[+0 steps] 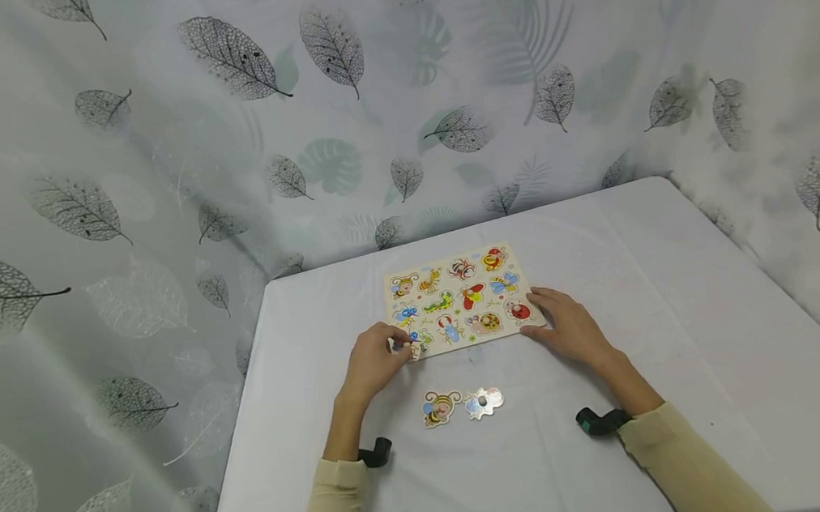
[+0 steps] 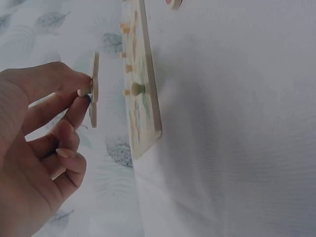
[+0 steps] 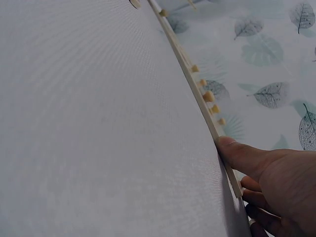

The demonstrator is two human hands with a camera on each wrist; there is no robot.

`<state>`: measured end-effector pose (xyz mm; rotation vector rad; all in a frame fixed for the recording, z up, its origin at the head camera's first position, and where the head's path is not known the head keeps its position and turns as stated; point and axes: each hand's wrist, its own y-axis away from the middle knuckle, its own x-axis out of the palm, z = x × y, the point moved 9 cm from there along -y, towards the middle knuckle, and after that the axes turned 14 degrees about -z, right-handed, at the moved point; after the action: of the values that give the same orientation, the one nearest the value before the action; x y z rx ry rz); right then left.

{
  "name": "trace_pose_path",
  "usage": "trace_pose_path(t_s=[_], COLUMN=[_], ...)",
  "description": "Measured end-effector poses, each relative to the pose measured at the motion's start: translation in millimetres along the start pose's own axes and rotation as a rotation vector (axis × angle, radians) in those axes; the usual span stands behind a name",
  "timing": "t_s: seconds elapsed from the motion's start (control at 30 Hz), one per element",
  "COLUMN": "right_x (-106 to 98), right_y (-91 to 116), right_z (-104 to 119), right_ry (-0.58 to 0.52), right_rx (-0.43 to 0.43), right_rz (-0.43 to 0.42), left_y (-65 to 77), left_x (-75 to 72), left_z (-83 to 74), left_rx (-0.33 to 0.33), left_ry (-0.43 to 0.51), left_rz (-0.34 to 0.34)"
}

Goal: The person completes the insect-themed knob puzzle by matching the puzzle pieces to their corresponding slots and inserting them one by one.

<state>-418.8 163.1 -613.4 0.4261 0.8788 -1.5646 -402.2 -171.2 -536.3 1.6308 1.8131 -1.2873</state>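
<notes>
A wooden peg puzzle board (image 1: pixel 458 300) with bright insect pictures lies on the table. Over its near left corner, my left hand (image 1: pixel 375 361) pinches a thin wooden puzzle piece (image 2: pixel 95 74) by its small knob, between thumb and fingers. In the left wrist view this piece is apart from the board; its picture is turned mostly away. My right hand (image 1: pixel 568 327) holds the board's near right corner, the thumb (image 3: pixel 237 150) against the near edge and the other fingers around the right side. Small knobs (image 3: pixel 209 96) stand up from several pieces in the board.
In front of the board lie two loose pieces, a bee piece (image 1: pixel 438 408) and a pale shiny piece (image 1: pixel 492 399), side by side. A white cloth (image 1: pixel 680 330) covers the table. Leaf-printed curtains (image 1: pixel 397 111) hang behind it and at both sides.
</notes>
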Motion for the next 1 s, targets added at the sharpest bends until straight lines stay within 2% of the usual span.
trace_pose_path(t_s=[0.2,0.37,1.0], right_x=[0.7,1.7,-0.7], right_y=[0.1,0.6,1.7], right_z=[-2.5,-3.4,-3.5], right_ry=[0.007,0.005,0.0], right_rx=[0.005,0.005,0.009], right_rz=[0.004,0.007,-0.007], left_y=[-12.0,-19.6,-35.4], left_x=[-4.1,-3.3,14.2], left_z=[6.0,10.9,24.1], left_rx=[-0.001,-0.024,-0.083], left_ry=[0.001,-0.001,-0.025], left_rz=[-0.06,-0.079,-0.049])
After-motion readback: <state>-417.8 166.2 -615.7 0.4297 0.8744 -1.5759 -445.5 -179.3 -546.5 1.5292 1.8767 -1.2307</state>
